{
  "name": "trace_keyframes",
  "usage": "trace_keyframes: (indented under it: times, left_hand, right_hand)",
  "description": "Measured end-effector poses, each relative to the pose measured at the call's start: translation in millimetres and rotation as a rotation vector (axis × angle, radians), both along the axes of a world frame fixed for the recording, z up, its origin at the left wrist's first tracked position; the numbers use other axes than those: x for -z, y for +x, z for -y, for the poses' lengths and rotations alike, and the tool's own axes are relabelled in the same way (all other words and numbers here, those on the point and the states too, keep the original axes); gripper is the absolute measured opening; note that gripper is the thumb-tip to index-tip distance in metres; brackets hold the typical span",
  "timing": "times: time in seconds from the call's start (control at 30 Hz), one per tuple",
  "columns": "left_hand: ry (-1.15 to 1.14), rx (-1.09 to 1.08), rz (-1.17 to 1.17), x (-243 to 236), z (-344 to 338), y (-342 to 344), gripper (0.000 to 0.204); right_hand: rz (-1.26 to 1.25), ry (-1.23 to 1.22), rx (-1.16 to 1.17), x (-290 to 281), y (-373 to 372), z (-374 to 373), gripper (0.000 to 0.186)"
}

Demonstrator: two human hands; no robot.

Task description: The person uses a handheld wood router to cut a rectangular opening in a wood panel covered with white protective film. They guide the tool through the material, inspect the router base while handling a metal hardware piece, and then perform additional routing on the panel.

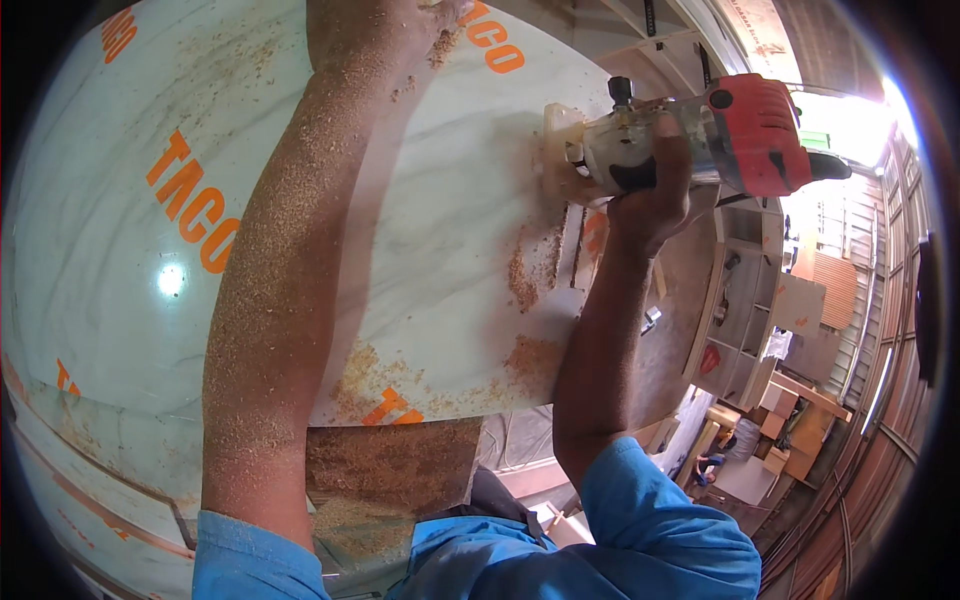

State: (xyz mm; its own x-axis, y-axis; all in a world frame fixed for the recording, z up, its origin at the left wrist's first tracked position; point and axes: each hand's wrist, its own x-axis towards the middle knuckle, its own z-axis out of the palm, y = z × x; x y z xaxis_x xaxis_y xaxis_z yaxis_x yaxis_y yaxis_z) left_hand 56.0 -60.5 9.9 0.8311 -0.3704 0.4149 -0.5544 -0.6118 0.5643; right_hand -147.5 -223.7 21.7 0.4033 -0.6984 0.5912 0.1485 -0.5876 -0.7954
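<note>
The right hand [655,195] is wrapped around the lower body of a red-and-grey trim router [735,135], thumb and fingers closed on it. The router sits near the right side of a white marble-patterned panel [450,250], its pale base plate [560,150] against the surface. The left hand [390,25] is over the panel's far part, partly cut off by the upper border, so I cannot tell whether it grips anything. Sawdust [370,375] (much of it also coating the left forearm [275,260]) lies scattered along the panel's near edge.
</note>
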Motion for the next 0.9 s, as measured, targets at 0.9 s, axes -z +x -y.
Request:
trace_keyframes:
  times: [0.9]
  left_hand:
    - [-0.003, 0.930, -0.301, 0, 38, -78, 0.102]
  right_hand:
    - [0.115, 0.051, -0.009, -28, -14, -6, 0.040]
